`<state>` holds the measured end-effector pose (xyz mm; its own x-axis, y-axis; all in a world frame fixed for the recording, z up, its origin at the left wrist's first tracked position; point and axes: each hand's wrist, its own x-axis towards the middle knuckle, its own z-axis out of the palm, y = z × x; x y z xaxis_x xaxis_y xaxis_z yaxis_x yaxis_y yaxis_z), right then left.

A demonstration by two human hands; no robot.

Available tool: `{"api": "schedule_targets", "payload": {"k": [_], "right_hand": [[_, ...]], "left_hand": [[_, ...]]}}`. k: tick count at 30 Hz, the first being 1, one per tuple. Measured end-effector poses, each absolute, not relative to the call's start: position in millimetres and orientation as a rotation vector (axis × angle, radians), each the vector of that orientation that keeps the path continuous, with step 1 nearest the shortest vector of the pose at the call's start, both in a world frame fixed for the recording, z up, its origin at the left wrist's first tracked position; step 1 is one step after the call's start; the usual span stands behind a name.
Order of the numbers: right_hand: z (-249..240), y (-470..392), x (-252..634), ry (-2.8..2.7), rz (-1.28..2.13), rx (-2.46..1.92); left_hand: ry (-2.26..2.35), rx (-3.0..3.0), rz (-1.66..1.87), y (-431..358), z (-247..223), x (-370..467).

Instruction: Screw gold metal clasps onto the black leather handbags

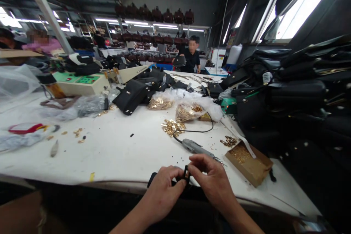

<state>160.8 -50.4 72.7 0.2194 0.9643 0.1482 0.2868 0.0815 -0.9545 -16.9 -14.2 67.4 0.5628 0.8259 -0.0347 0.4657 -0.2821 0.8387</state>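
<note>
Near the front edge of the white table, my left hand point(166, 188) is closed around a black strap point(187, 173), pinching it between thumb and fingers. My right hand point(210, 177) meets it from the other side, its thumb and forefinger pinched at the strap's upper end. A small gold glint shows on the strap between the hands; what fitting it is, I cannot tell. More black material point(151, 179) sticks out behind my left hand. Just beyond my right hand lies a grey electric screwdriver point(197, 147), its bit pointing right and its cord running back.
A pile of gold metal fittings point(173, 127) lies behind the screwdriver, with plastic bags of fittings point(189, 110) beyond. To the right stands a cardboard box point(257, 173) of small gold parts. Black bags point(131, 97) lie farther back and stack high at right. A person point(192, 56) stands across the table.
</note>
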Motion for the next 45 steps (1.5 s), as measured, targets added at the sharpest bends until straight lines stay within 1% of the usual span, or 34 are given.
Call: {"api": "schedule_targets", "payload": {"k": [10, 20, 26, 34, 39, 42, 45], "right_hand": [[73.1, -61.5, 157.8, -1.283, 0.783, -1.402], [69.4, -64.4, 157.8, -1.256, 0.79, -1.399], [63.9, -64.7, 161.5, -1.259, 0.825, -1.42], [70.2, -71.3, 162.5, -1.25, 0.862, -1.407], [77.4, -81.6, 154.3, -1.246, 0.94, -1.344], [75.2, -82.8, 153.1, -1.282, 1.012, -1.333], [77.1, -83.2, 153.6, -1.218, 1.038, -1.346]], "left_hand": [[1.06, 1.913, 0.538, -25.4, 77.1, -17.0], [1.18, 2.022, 0.618, -36.0, 64.8, -11.5], [1.132, 2.052, 0.567, -32.6, 61.6, -14.2], [0.831, 2.403, 0.745, -30.2, 60.1, -27.2], [0.741, 2.641, 0.52, -24.5, 55.8, -41.4], [0.791, 2.612, 0.349, -21.7, 59.1, -41.7], [0.87, 2.547, 0.099, -18.8, 71.5, -40.4]]}}
